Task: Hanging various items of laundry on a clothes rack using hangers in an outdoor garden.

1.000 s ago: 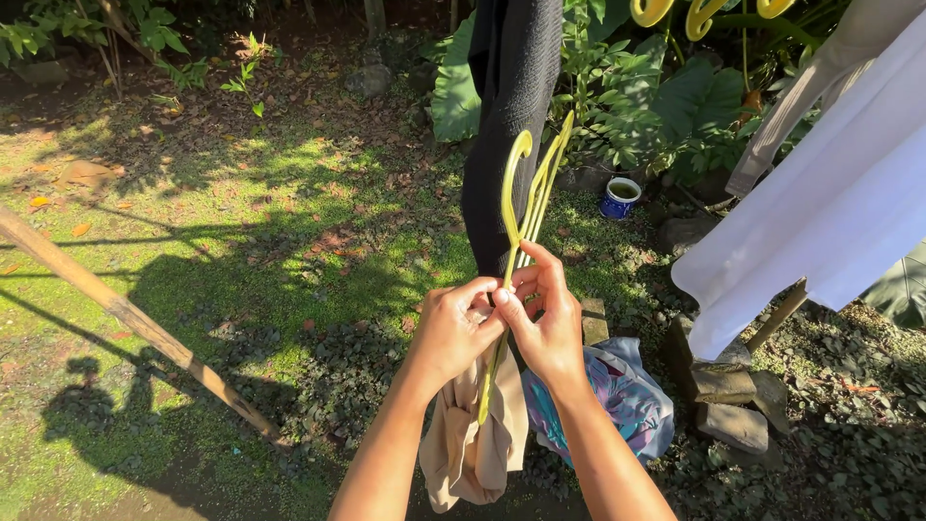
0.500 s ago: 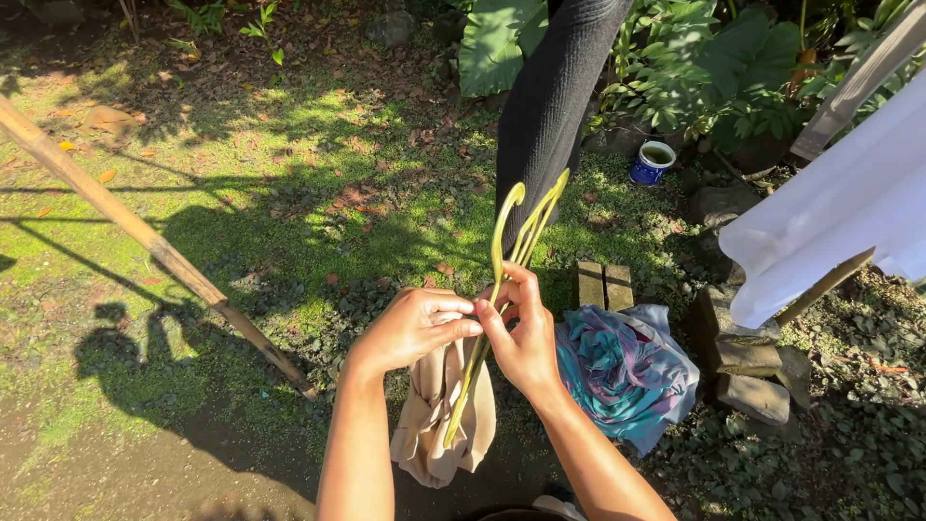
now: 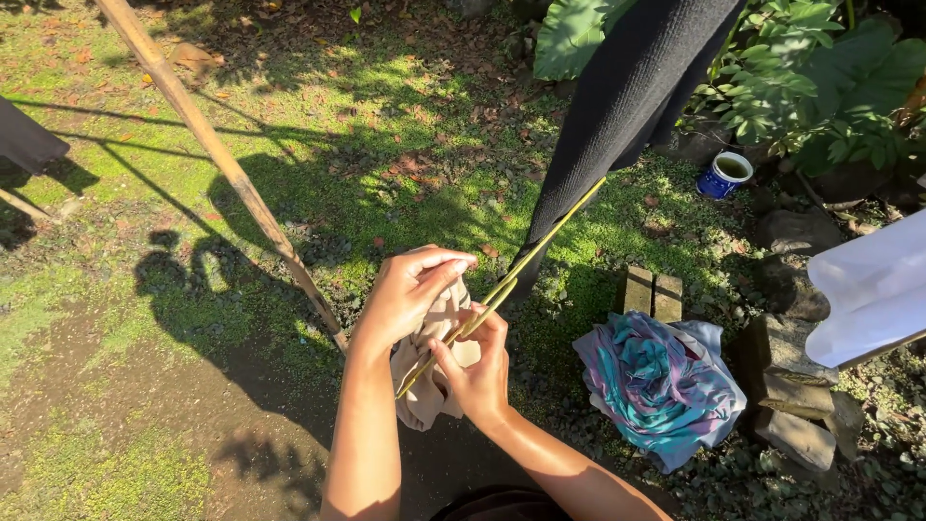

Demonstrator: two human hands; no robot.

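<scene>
While hands (image 3: pixel 449 323) grip hangers (image 3: pixel 511 280), beige cloth (image 3: pixel 429 381) partly hidden.

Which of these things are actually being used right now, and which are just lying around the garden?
In use:
left hand and right hand, both gripping
yellow hangers
beige cloth

Lying about:
colourful bundle
blue cup
wooden pole
black garment
white cloth
stones

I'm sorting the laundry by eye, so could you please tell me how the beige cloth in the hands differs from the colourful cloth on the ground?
The beige cloth is plain; the colourful cloth is swirled teal, purple and pink. The beige cloth hangs bunched from the left hand and right hand; the colourful cloth lies heaped by the stones, untouched. Both are crumpled.
</scene>
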